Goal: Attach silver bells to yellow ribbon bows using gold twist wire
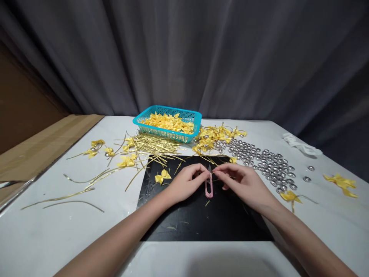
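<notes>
Both hands, left hand (188, 181) and right hand (240, 180), pinch one thin gold wire (212, 174) mid-frame over the black mat (201, 223) above pink snips (209, 188), and it looks light and bendy, so best gripped near its ends.

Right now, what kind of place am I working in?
Probably a small craft or piecework bench: a teal basket heaped with yellow ribbon bows, a bundle of gold wire ties, and rows of small silver bells beside a black mat.
</notes>
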Demonstrator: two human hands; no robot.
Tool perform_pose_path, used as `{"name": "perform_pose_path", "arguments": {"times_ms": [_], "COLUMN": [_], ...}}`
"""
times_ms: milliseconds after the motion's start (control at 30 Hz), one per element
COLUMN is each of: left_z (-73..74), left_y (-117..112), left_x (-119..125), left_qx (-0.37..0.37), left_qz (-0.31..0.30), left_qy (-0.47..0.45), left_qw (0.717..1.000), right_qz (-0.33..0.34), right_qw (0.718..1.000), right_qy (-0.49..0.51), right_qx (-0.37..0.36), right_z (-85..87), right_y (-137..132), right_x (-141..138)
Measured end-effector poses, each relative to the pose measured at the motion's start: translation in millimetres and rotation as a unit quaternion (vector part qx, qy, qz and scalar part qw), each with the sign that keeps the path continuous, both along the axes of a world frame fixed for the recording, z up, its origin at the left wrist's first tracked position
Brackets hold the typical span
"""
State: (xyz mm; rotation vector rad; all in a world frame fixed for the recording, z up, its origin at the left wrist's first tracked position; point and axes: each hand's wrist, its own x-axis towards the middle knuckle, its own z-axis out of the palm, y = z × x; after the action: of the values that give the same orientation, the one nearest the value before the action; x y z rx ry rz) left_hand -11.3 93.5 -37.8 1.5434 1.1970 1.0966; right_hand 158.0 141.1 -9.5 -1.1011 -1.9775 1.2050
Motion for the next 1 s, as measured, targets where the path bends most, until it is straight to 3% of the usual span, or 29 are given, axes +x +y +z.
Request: {"name": "perform_pose_path", "arguments": {"times_ms": [233, 433, 733, 900, 1000], "left_z": [-0.9, -3.1, -3.9, 15.7, 32.3], "left_y": [1, 2, -6, -7, -15], "left_x": [1, 2, 2, -3, -22], "left_qx": [0.003, 0.008, 0.075, 0.101, 0.127], "left_qz": [0.008, 0.036, 0.046, 0.030, 0.054], "left_qy": [-0.013, 0.005, 0.136, 0.222, 0.376], "left_qw": [1.000, 0.999, 0.987, 0.969, 0.916], "right_qz": [-0.022, 0.063, 0.088, 0.102, -0.009], "right_qw": [0.994, 0.965, 0.953, 0.929, 0.939], "right_qy": [-0.050, -0.185, -0.110, -0.098, -0.055], "right_qx": [0.093, 0.175, 0.267, 0.342, 0.340], "right_z": [-2.8, 7.1, -6.3, -10.8, -21.3], "right_y": [4, 7, -9, -5, -14], "right_x": [6, 16, 4, 8, 5]}}
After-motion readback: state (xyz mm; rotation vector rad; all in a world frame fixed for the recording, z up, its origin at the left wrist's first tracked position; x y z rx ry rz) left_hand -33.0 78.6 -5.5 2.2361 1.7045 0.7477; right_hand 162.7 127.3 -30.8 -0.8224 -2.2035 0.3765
